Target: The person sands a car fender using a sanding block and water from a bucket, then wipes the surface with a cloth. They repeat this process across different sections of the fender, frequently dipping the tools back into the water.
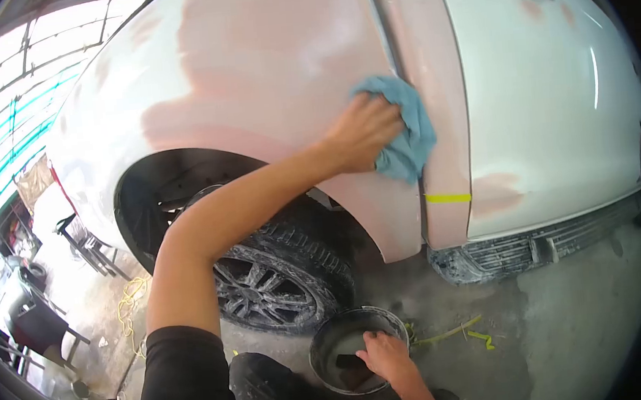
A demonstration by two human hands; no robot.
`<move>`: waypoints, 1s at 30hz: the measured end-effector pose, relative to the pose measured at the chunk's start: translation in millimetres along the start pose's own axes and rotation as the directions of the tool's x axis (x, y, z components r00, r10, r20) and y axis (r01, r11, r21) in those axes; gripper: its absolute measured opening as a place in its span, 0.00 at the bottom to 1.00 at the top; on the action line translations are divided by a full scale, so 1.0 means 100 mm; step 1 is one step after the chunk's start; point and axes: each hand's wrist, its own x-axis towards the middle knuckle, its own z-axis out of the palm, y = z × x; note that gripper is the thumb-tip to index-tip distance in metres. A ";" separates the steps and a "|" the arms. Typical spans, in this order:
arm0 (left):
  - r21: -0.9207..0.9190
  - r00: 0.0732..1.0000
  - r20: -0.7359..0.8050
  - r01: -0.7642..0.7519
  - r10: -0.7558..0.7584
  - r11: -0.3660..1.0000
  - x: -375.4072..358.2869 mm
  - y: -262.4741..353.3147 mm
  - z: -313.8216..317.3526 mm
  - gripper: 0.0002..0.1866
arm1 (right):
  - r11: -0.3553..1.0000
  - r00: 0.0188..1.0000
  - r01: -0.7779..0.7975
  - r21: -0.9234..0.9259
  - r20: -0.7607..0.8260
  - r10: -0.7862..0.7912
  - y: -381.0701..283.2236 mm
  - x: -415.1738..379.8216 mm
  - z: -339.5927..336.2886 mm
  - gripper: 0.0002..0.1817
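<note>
While blue cloth (404,128) sits pressed on pink-primed rear quarter panel (263,68), just beside door seam, left hand (360,132) grips it bunched, fingers closed round cloth. Judging by look: panel already sanded dull, pink patches broad, wiping under way near seam; lower patch past yellow tape strip (448,198) on door (548,104) likely still to wipe. Right hand (383,354) down in dark bucket (356,349) on floor, touching dark block (348,362); how tightly it holds, cannot tell. Dusty wheel (274,280) beside bucket.
</note>
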 end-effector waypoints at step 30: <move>-0.055 0.633 -0.349 0.723 -0.692 0.689 -1.52 -2.14 -0.67 0.31 | 0.999 0.994 -0.053 -0.001 0.093 0.053 -0.02 -0.20 0.04 0.23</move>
